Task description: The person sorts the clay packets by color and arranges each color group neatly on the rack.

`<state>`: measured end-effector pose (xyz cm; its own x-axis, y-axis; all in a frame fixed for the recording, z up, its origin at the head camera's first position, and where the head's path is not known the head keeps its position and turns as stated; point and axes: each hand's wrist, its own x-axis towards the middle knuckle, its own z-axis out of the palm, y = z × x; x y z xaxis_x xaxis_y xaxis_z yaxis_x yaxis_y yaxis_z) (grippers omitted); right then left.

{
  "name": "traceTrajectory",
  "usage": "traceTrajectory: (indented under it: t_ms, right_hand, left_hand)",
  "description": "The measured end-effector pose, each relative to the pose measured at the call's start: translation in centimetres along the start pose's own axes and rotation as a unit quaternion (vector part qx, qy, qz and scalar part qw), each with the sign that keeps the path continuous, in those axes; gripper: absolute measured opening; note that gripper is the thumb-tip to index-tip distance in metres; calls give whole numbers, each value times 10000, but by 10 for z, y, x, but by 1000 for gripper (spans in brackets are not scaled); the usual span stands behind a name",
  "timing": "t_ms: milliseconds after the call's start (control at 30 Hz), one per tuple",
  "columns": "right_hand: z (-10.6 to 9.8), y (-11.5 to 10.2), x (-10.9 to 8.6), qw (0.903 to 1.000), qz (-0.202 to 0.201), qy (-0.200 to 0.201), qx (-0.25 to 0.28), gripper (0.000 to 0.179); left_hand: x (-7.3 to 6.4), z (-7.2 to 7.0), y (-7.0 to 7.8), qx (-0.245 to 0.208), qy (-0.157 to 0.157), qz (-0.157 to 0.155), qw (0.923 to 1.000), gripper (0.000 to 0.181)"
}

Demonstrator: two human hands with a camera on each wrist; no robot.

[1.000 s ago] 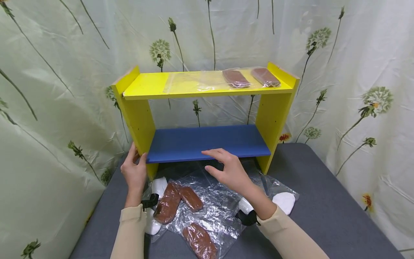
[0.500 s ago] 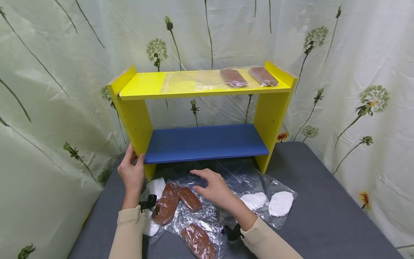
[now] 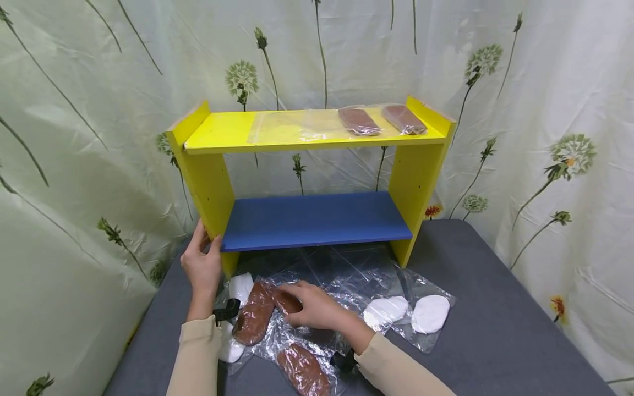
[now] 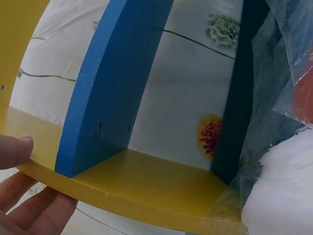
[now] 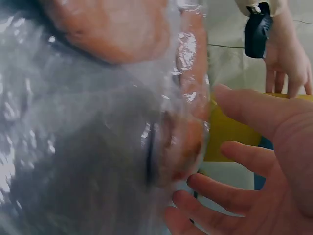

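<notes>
In the head view a small yellow shelf unit point(image 3: 317, 146) with a blue lower board point(image 3: 317, 220) stands on the grey table. My left hand point(image 3: 202, 264) grips its left side panel; in the left wrist view the thumb point(image 4: 14, 151) lies on the inner side and the fingers are outside. My right hand point(image 3: 314, 308) reaches over a short brown slab point(image 3: 286, 302) in clear plastic, partly covered by the hand. In the right wrist view its fingers are spread, with fingertips point(image 5: 195, 182) right at the plastic's edge. A longer brown slab point(image 3: 255, 316) lies just left of it.
Another wrapped brown piece point(image 3: 304, 368) lies in front. White wrapped pieces lie at left point(image 3: 241, 287) and right point(image 3: 431, 314). Two brown slabs, one of them point(image 3: 359, 121) left of the other, sit in plastic on the top shelf. A flowered curtain point(image 3: 317, 55) hangs behind.
My right hand has moved down and left, from in front of the blue board to the short brown slab. The left hand stays on the side panel.
</notes>
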<state>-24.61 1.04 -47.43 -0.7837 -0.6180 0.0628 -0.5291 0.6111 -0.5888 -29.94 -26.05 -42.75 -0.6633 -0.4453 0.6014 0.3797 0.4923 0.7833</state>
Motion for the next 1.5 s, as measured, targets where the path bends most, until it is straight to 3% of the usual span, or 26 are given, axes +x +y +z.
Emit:
traceTrajectory:
  t_ms: [200, 333, 600, 900, 1100, 1300, 1500]
  right_hand:
    - [10, -3, 4, 9954, 177, -120, -935, 74]
    - [14, -4, 6, 9921, 175, -103, -1236, 77]
    - [15, -4, 8, 9909, 45, 84, -1342, 72]
    - [12, -4, 12, 9885, -332, 9, -1477, 65]
    - [5, -5, 13, 9877, -101, 38, -1558, 67]
    - [3, 1, 11, 9887, -17, 340, -1460, 56]
    - [-2, 3, 9, 9776, -112, 739, -1967, 37]
  left_hand:
    - [0, 0, 0, -22, -32, 25, 10000, 66]
    - [-1, 0, 1, -23, -21, -10, 10000, 66]
    - [0, -1, 1, -27, -52, 50, 10000, 65]
    - [-1, -3, -1, 132, -55, -19, 9999, 65]
    - [1, -1, -3, 60, -60, 21, 10000, 65]
    - [0, -1, -2, 124, -25, 82, 9999, 65]
    - [0, -2, -2, 127, -53, 110, 9998, 65]
